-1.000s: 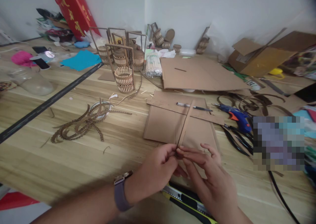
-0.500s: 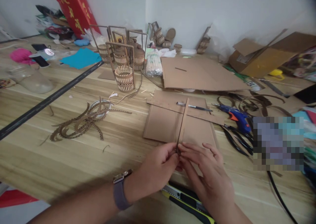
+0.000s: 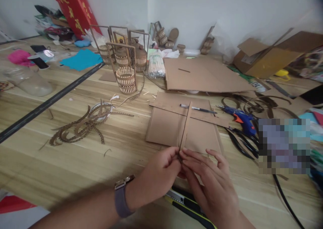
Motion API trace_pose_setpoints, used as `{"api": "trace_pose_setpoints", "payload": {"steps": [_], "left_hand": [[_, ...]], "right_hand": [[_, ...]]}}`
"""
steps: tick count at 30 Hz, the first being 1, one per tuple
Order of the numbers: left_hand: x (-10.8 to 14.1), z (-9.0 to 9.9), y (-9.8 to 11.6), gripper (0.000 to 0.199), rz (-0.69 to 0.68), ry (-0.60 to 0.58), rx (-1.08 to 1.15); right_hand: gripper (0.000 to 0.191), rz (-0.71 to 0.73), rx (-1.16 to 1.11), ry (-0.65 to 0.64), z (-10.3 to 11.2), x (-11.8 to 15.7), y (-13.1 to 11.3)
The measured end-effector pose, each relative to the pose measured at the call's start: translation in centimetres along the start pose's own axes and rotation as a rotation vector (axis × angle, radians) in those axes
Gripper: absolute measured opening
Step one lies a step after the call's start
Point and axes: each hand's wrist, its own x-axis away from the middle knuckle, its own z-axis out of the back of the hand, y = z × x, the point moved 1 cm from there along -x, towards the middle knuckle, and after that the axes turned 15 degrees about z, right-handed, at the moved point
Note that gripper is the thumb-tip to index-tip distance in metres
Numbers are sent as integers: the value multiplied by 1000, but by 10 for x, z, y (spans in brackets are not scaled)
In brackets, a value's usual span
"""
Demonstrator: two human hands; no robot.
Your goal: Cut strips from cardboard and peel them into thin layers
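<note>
A narrow cardboard strip (image 3: 187, 123) runs away from me over the cardboard pieces (image 3: 164, 124), its near end pinched between my hands. My left hand (image 3: 161, 170), with a watch on its wrist, is closed on that end by thumb and fingers. From the other side my right hand (image 3: 210, 180) presses its fingertips on the same end, its little finger lifted. A pen (image 3: 202, 109) lies across the cardboard beneath the strip. Partly covered by my right hand, a yellow-and-black utility knife (image 3: 186, 210) rests close to me. The fingertips hide the strip's very end.
Curled cardboard strips (image 3: 80, 126) lie at left. Small handled baskets (image 3: 126, 79) stand behind. A blue glue gun (image 3: 238, 118) and black-handled scissors (image 3: 242, 143) are at right, with a dark cable (image 3: 285, 195). A large cardboard sheet (image 3: 207, 76) and an open box (image 3: 264, 57) sit farther back.
Both hands keep their pinch on the strip's near end, with only a slight shift of the fingers. The view has moved a little; the other objects stay in place.
</note>
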Motion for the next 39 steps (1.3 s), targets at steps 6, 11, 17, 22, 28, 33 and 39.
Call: {"api": "trace_pose_setpoints", "payload": {"steps": [6, 11, 17, 22, 28, 33, 39], "left_hand": [[1, 0, -2, 23, 53, -16, 13], [1, -1, -2, 22, 62, -42, 20], [-2, 2, -2, 19, 11, -85, 24], [-3, 2, -3, 19, -21, -65, 3], [0, 1, -3, 23, -47, -59, -16], [0, 2, -3, 22, -35, -65, -42], [1, 2, 0, 23, -50, -17, -79]], "right_hand": [[13, -2, -5, -38, 4, -2, 4], [10, -42, 16, -24, 6, -3, 6], [13, -10, 18, -20, 4, 0, 6], [11, -26, 13, -16, 4, -1, 4], [10, -73, -6, -9, 6, 0, 6], [12, -31, -36, 18, 7, -1, 6], [8, 39, 17, -23, 4, -1, 9]]}}
